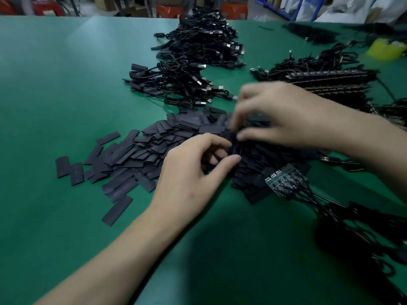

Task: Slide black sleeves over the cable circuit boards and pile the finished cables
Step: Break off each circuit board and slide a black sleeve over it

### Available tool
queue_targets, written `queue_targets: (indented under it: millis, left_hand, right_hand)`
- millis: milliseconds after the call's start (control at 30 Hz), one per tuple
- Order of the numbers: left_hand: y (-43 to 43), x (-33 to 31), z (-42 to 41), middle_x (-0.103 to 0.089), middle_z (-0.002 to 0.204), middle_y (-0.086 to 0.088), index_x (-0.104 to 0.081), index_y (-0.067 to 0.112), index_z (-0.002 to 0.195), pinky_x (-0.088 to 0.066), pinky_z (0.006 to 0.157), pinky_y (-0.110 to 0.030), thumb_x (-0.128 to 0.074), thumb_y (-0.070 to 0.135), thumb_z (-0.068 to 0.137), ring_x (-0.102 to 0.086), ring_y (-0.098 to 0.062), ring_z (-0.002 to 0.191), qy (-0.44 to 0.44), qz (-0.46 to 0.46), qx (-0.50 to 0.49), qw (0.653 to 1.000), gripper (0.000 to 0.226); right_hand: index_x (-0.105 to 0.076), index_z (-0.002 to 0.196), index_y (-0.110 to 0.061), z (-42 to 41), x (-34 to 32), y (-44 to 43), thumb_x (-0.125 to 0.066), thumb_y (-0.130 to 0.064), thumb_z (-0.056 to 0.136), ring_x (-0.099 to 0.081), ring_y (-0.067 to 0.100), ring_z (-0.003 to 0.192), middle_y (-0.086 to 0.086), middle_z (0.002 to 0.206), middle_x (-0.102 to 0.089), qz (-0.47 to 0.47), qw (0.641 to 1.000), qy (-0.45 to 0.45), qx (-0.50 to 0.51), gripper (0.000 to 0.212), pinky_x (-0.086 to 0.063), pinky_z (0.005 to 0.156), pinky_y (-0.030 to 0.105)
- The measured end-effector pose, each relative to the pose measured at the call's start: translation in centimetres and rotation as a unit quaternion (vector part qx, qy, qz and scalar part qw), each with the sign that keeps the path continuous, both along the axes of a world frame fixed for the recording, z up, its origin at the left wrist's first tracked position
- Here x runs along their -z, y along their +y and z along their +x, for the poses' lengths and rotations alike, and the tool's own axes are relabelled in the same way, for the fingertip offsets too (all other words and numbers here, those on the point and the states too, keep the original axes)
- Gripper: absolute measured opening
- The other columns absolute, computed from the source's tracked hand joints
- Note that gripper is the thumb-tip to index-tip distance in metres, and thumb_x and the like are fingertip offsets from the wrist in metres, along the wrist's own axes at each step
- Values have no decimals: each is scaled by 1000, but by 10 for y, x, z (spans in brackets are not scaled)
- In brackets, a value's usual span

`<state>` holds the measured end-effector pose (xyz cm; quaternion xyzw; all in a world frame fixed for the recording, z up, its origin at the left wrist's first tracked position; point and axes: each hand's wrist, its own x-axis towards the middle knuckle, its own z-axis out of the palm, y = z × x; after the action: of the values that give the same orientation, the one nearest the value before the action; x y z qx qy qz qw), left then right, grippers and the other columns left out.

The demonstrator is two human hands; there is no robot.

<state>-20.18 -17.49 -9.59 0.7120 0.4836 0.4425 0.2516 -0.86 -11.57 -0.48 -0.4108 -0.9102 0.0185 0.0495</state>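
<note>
A wide heap of flat black sleeves (pixel 141 148) covers the green table (pixel 55 89) in front of me. Both hands meet over its middle. My left hand (pixel 193 170) curls thumb and fingers around a black sleeve (pixel 233 144). My right hand (pixel 277 115) pinches the same sleeve from above; motion blur hides how. Bare circuit boards (pixel 284 180) on black cables lie just right of my left thumb. Finished cables (pixel 176 84) with sleeves on sit piled beyond the heap, and a larger cable pile (pixel 202 40) lies farther back.
A row of stacked boards with cables (pixel 326 80) lies at the right rear. A tangle of black cables (pixel 363 234) trails off the near right. A yellow object (pixel 384 49) sits far right. Boxes and stools stand behind the table.
</note>
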Motion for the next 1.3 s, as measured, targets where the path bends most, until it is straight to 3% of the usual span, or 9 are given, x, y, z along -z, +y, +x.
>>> queue_targets:
  millis: [200,400,567,700,800,900,1033,1167,1300]
  left_hand:
    - [-3,-3,2,-67,89,11,-73,22,100,-50,74,-19,-74,25,90,-64,-10,83,14,20,-11,1000,11]
    - [-7,-8,4,-64,93,7,-73,19,101,-45,72,-12,-73,21,90,-62,-10,85,53,39,-10,998,10]
    - [-9,-8,6,-63,93,10,-73,21,101,-40,74,-9,-72,23,91,-61,-9,86,88,50,12,995,10]
    - [-11,-8,8,-64,97,12,-73,22,101,-40,77,-9,-72,24,92,-62,-9,89,104,58,41,992,9]
    - [-13,-8,10,-66,96,12,-76,22,102,-47,79,-17,-71,26,93,-64,-10,88,110,57,73,990,11]
    - [-16,-8,14,-70,93,11,-78,22,103,-52,80,-25,-70,32,93,-66,-9,87,105,41,98,989,17]
    - [-19,-10,21,-73,80,11,-76,25,91,-51,73,-23,-71,42,84,-66,-4,74,19,-37,111,993,20]
    - [-18,-8,25,-72,70,8,-69,15,78,-47,65,-14,-73,26,87,-62,-2,63,-84,-121,153,977,15]
    - [-19,-7,28,-78,81,-13,-65,3,86,-55,71,-20,-66,16,89,-74,-18,71,-198,-164,195,946,14]
  right_hand:
    - [-71,109,-39,51,12,-49,-66,-58,80,-55,0,102,-19,105,-59,-123,990,-61,32,35,-46,93,29]
    - [-64,113,-44,60,25,-58,-52,-69,78,-43,-1,111,-23,112,-51,-100,991,-63,57,45,-42,102,35]
    - [-55,104,-39,58,33,-55,-53,-61,78,-41,4,109,-22,108,-48,-98,992,-52,65,34,-37,102,33]
    - [-56,89,-36,59,34,-52,-72,-35,84,-57,2,89,-16,89,-61,-157,981,71,86,17,-42,79,19]
    - [-59,88,-32,60,34,-53,-78,-12,85,-64,7,80,-10,87,-67,-202,952,218,79,28,-51,75,19]
    - [-60,92,-29,54,38,-54,-79,-11,85,-66,11,80,-2,88,-70,-195,917,343,63,27,-54,75,29]
    - [-59,93,-21,41,51,-62,-77,-8,83,-65,6,80,-1,87,-69,-149,862,481,56,24,-46,64,17]
    - [-61,97,-25,29,59,-68,-78,-9,84,-68,12,92,-2,91,-70,-111,833,539,56,26,-53,79,33]
    - [-66,106,-21,30,61,-70,-79,-18,87,-67,-2,74,-13,83,-72,-152,826,535,87,23,-51,69,16]
